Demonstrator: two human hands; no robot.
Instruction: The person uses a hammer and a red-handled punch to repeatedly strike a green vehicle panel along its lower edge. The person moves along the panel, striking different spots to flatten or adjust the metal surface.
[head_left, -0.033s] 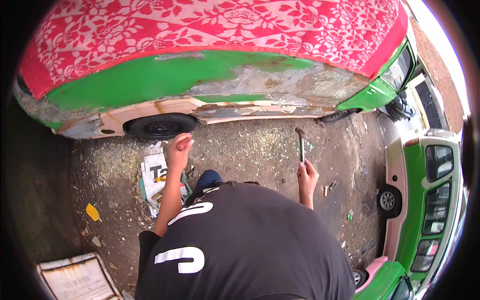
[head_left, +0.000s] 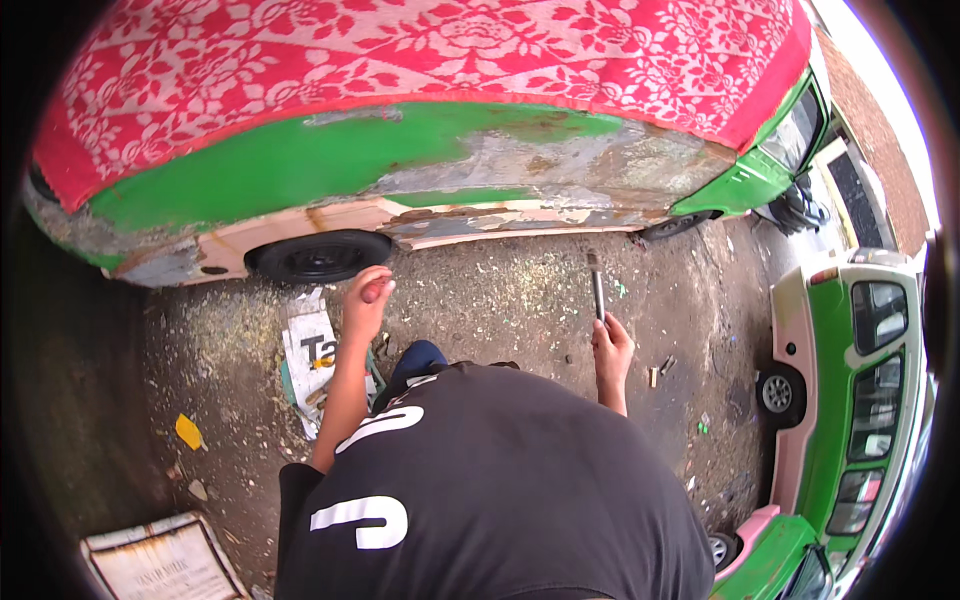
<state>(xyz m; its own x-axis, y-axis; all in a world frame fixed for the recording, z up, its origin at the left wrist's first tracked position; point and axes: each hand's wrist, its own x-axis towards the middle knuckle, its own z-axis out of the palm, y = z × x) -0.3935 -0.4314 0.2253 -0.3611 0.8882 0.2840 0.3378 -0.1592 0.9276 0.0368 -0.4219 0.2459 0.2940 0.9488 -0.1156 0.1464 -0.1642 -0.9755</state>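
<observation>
My right hand (head_left: 613, 345) is closed round the lower end of a hammer (head_left: 598, 290), its dull metal shaft pointing away from me and its brownish head at the far end. My left hand (head_left: 364, 305) is curled round a reddish, round-ended handle (head_left: 373, 291); the rest of that tool is hidden. Beyond both hands stands a green and pink van (head_left: 290, 165), its side patched with bare grey metal and rust. The left hand appears just in front of its black wheel (head_left: 322, 257). I cannot tell that either tool touches the van.
A red flowered cloth (head_left: 450, 50) covers the van's upper part. White printed sheeting (head_left: 305, 345) lies on the ground by my left arm, with a yellow piece (head_left: 188, 432) farther left. A framed white sign (head_left: 165, 560) sits at lower left. Another green van (head_left: 840, 400) stands at right.
The hammer has tilted in my right hand, so its head shows from a different side. My left hand has turned slightly, keeping the reddish handle.
</observation>
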